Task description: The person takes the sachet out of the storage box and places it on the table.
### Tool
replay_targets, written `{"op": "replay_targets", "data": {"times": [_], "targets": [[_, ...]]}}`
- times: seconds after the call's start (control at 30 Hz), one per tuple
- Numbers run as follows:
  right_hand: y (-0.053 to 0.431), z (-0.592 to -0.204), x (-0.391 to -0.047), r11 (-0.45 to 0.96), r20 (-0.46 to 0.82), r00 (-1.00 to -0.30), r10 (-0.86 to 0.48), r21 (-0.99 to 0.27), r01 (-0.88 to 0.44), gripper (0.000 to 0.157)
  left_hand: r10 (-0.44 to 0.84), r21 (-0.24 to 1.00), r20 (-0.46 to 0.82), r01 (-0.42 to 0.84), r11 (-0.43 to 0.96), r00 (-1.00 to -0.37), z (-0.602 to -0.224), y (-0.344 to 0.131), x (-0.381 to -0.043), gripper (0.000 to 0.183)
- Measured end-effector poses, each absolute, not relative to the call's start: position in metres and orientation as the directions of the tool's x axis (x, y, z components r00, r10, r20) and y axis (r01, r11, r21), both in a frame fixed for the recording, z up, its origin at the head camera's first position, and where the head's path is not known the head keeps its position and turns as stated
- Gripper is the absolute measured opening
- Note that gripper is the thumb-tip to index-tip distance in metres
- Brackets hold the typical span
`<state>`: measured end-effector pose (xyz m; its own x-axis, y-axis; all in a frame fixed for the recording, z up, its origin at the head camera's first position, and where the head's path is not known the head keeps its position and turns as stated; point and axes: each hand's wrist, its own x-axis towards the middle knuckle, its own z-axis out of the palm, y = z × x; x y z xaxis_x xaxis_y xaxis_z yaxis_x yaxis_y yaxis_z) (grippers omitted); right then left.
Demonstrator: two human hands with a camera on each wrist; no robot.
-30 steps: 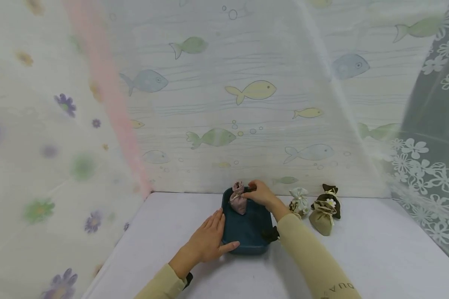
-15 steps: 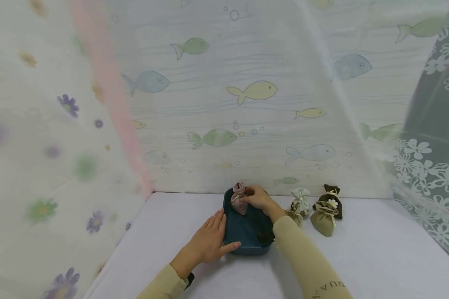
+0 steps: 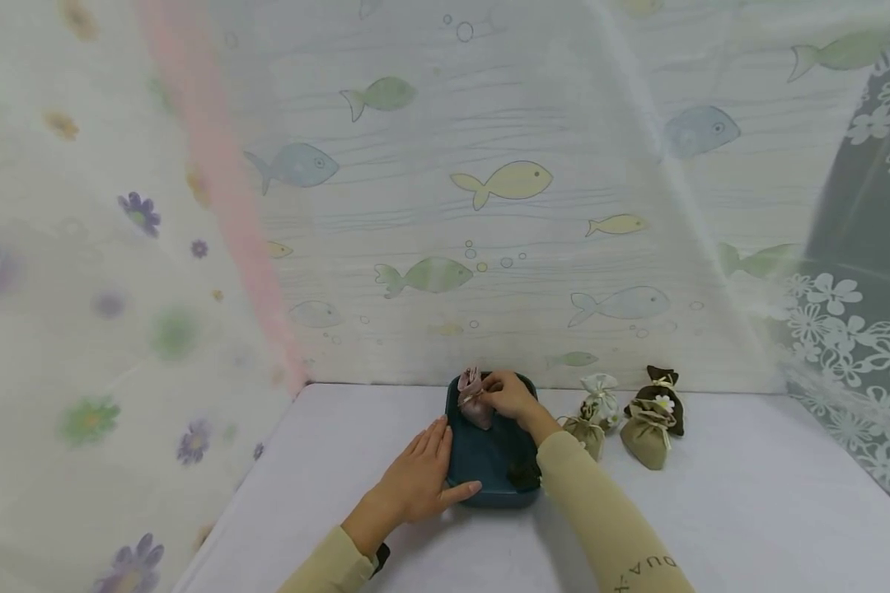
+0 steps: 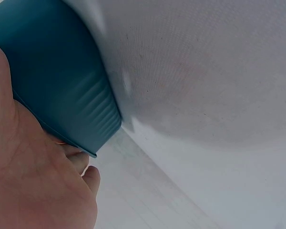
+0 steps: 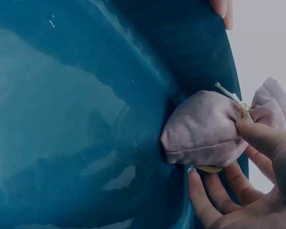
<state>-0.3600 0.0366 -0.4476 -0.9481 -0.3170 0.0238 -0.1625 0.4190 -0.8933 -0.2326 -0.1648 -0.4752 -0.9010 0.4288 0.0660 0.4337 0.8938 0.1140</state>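
A deep blue-green plastic tub (image 3: 495,500) stands on the white-covered table. With straight fingers, my left hand (image 3: 413,479) lies along the tub's left side, its thumb over the near rim; the left wrist view shows the palm by the tub's ribbed corner (image 4: 93,102). My right hand (image 3: 514,398) reaches into the far end and pinches a small pink cloth pouch (image 5: 205,128) by its tied neck, thumb in front and fingers behind. The pouch leans at the tub's far left corner, its bottom inward. A dark pouch (image 3: 522,475) lies in the near right corner, partly hidden by the right sleeve.
Right of the tub stand a white pouch (image 3: 600,395), a khaki pouch (image 3: 587,432) partly behind the right sleeve, another khaki pouch (image 3: 647,441) and a dark brown pouch (image 3: 663,377). A fish-print curtain (image 3: 430,329) hangs behind the table.
My right hand has shifted slightly left and down with the pink pouch, whose top now sits lower. The right forearm moved left, uncovering the nearer khaki pouch. The left hand stays on the tub.
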Motion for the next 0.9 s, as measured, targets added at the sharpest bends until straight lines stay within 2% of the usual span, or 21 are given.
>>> {"op": "replay_targets", "data": {"times": [0.37, 0.67, 0.9], "targets": [[0.039, -0.443, -0.357, 0.384, 0.061, -0.946, -0.317, -0.905, -0.186, 0.019, 0.439, 0.129, 0.069, 0.444, 0.887, -0.896, -0.475, -0.162, -0.231, 0.115], [0.044, -0.429, -0.352, 0.294, 0.160, -0.942, -0.296, -0.923, -0.249, 0.015, 0.440, 0.106, 0.087, 0.448, 0.888, -0.894, -0.475, -0.165, -0.232, 0.114], [0.048, -0.418, -0.338, 0.267, 0.198, -0.918, -0.343, -0.917, -0.297, 0.016, 0.442, 0.107, 0.095, 0.450, 0.887, -0.892, -0.478, -0.166, -0.234, 0.115]]}}
